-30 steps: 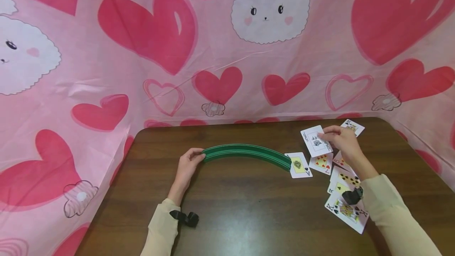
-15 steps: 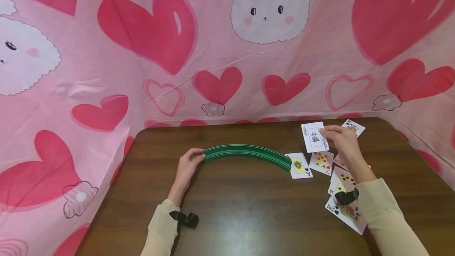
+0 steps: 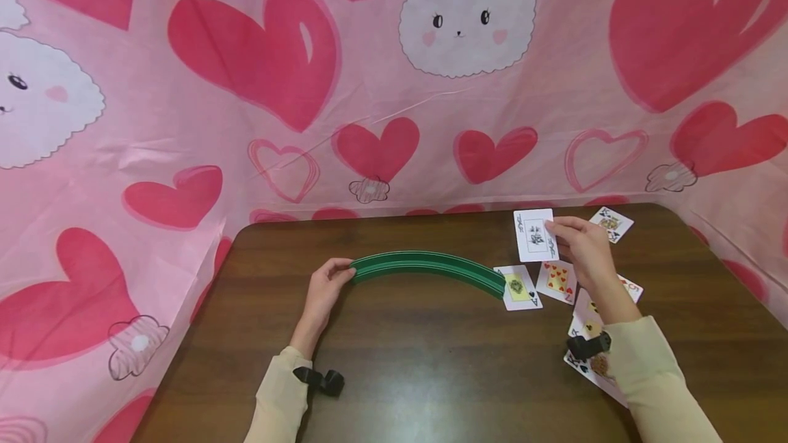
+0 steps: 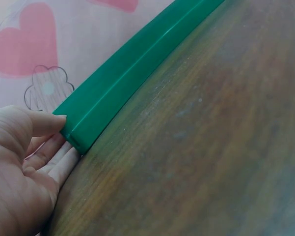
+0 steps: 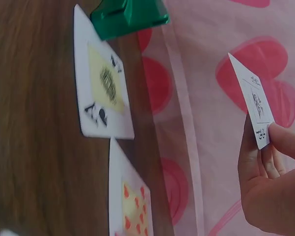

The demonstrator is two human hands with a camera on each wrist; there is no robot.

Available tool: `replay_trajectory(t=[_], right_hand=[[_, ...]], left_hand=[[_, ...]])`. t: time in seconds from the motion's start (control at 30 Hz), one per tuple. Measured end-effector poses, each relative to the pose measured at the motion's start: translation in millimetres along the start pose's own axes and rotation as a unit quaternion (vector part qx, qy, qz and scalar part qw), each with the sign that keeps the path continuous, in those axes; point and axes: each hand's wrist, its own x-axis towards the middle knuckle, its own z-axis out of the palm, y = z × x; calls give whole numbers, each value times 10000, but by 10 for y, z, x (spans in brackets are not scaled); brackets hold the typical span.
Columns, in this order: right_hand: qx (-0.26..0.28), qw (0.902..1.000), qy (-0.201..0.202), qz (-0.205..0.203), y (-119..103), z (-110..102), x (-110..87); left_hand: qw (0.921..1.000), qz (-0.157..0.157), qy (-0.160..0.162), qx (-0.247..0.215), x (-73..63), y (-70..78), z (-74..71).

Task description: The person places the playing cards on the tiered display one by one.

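Observation:
A curved green card holder [image 3: 425,262] with long grooves stands on the wooden table. My left hand [image 3: 326,288] pinches its left end between thumb and fingers, seen close in the left wrist view. A joker card [image 3: 533,235] is pinched at its right side by my right hand [image 3: 585,251], raised over the table's back right. In the right wrist view the joker [image 5: 254,101] tilts, thumb on its face and fingers behind. The ace of spades [image 3: 522,290] lies at the holder's right end, partly overlapped by it. Beside it is a seven of hearts [image 3: 556,280].
A king [image 3: 613,224] lies at the far right corner. Under my right forearm are more cards, partly hidden: a red five [image 3: 631,288], a black-suited card [image 3: 581,323] and another king [image 3: 594,371]. A pink heart-print cloth [image 3: 369,87] hangs behind the table.
My right hand has moved slightly left with the joker, turning the card more upright and uncovering the far king. My left hand and the holder have stayed put.

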Motion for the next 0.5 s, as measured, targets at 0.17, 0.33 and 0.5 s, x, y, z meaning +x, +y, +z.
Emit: replay_trajectory(t=[0.17,0.33,0.5], right_hand=[[245,9997,-76,-55,-12,82,-16],[484,9987,-110,-79,-12,143,-23],[572,9983,-95,-65,-10,196,-27]], left_hand=[[10000,46,-35,-29,-51,69,-1],[10000,33,-73,-35,-61,75,1],[10000,24,-62,-23,-67,76,-4]])
